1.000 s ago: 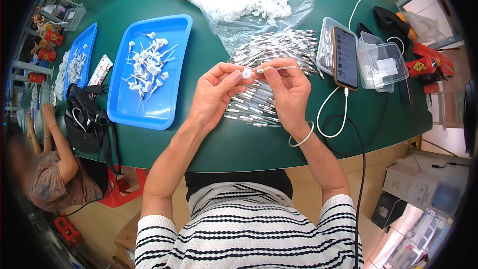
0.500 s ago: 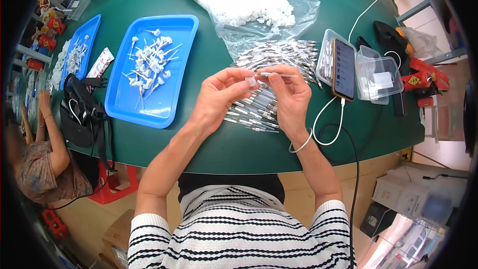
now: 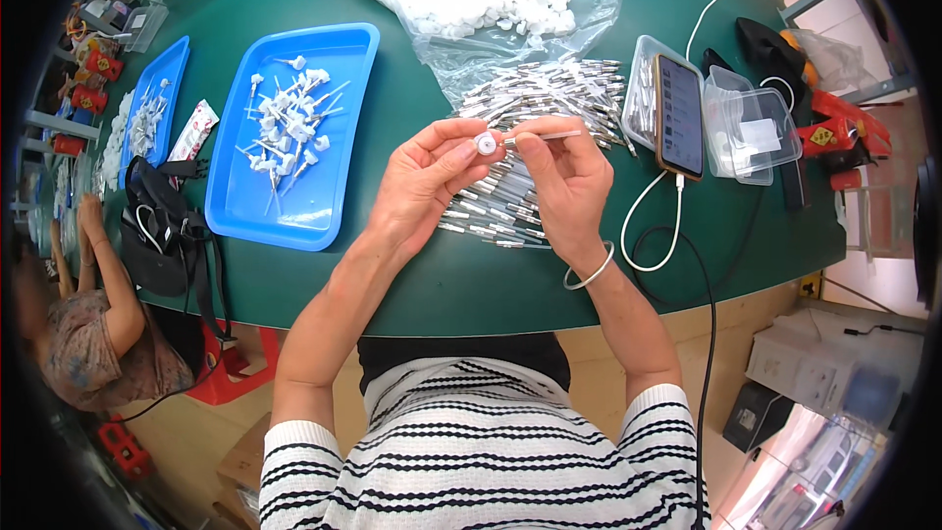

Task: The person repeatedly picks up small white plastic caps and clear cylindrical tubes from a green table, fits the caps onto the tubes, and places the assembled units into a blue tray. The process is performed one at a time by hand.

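Observation:
Between the thumb and fingers of my left hand (image 3: 427, 177) is a small white plastic cap (image 3: 486, 143), its round face turned up. My right hand (image 3: 567, 177) pinches a thin rod with a metal tip (image 3: 557, 134), held sideways with that tip right beside the cap. Whether the tip has entered the cap I cannot tell. Under and behind both hands lies a heap of similar metal-tipped rods (image 3: 559, 88). To the left, a blue tray (image 3: 358, 88) holds several white caps with rods attached (image 3: 294, 123).
Behind the rods lies a clear bag of white caps (image 3: 471, 0). At right, a phone (image 3: 679, 118) with a white cable leans on a clear plastic box (image 3: 640, 88), beside more clear boxes (image 3: 751, 137). A black bag (image 3: 157, 226) and a co-worker's arm (image 3: 113, 275) are at left.
The cap in my left hand has turned so its round face shows. Both hands stay close together, and the whole view has shifted slightly.

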Available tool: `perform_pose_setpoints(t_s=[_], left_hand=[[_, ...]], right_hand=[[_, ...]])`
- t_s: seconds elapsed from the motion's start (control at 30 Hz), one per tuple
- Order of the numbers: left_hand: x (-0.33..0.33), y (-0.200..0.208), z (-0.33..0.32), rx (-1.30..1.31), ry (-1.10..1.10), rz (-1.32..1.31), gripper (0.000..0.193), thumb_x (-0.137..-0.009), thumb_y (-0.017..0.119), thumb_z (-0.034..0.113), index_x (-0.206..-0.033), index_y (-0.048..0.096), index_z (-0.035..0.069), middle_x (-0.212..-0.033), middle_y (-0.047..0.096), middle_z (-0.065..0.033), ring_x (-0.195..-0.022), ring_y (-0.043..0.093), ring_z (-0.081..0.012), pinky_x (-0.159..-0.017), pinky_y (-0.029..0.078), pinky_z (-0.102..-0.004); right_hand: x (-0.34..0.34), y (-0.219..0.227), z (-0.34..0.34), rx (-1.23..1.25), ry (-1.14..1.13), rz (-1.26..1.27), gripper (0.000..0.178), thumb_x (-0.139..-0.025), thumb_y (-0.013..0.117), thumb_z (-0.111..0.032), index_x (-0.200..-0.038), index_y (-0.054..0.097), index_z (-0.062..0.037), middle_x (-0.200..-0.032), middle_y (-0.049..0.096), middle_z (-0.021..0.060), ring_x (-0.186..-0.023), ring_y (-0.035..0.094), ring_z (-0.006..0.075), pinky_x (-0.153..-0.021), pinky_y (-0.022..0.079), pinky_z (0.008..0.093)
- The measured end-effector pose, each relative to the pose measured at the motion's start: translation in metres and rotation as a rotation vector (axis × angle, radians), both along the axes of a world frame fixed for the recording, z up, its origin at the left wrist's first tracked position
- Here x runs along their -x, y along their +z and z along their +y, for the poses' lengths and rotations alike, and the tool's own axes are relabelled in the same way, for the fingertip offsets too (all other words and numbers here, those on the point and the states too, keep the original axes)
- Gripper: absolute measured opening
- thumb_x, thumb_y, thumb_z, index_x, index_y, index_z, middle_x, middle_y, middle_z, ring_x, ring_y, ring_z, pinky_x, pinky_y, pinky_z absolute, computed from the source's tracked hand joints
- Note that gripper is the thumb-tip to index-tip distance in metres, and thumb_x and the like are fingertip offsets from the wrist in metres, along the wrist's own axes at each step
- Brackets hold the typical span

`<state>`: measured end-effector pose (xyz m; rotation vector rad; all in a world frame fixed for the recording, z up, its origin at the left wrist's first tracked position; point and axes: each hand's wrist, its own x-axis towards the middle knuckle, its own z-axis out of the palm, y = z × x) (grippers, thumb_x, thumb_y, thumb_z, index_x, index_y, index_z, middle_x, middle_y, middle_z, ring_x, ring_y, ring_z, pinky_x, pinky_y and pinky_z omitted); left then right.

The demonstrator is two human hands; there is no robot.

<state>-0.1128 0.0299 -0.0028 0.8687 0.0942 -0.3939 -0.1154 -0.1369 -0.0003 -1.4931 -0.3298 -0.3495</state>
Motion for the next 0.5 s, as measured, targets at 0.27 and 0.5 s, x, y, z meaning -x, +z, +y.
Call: perform_pose_setpoints(t_s=[0.27,0.5], left_hand=[[-0.0008,-0.0025,0.0,-0.007,-0.015,-0.007,0.022,-0.09,0.06,0.006,-0.111,0.059,-0.002,-0.107,0.065,-0.0151,-0.099,0.065,-0.022,-0.081,0.056,-0.0237],[0.0,-0.0006,-0.002,-0.051,-0.006,0.002,0.023,-0.09,0.06,0.006,-0.111,0.06,-0.002,-0.106,0.066,-0.0143,-0.098,0.066,-0.0217,-0.079,0.057,-0.0234]], right_hand=[[-0.001,0.001,-0.0012,0.039,-0.026,-0.03,0.011,-0.088,0.065,-0.01,-0.09,0.062,-0.0001,-0.084,0.065,0.0056,-0.076,0.063,0.0115,-0.072,0.052,0.0253],[-0.0007,0.0026,-0.0015,0.082,-0.055,-0.053,0.009,-0.086,0.066,-0.007,-0.089,0.063,0.0003,-0.082,0.065,0.0058,-0.072,0.063,0.0109,-0.068,0.052,0.0247]])
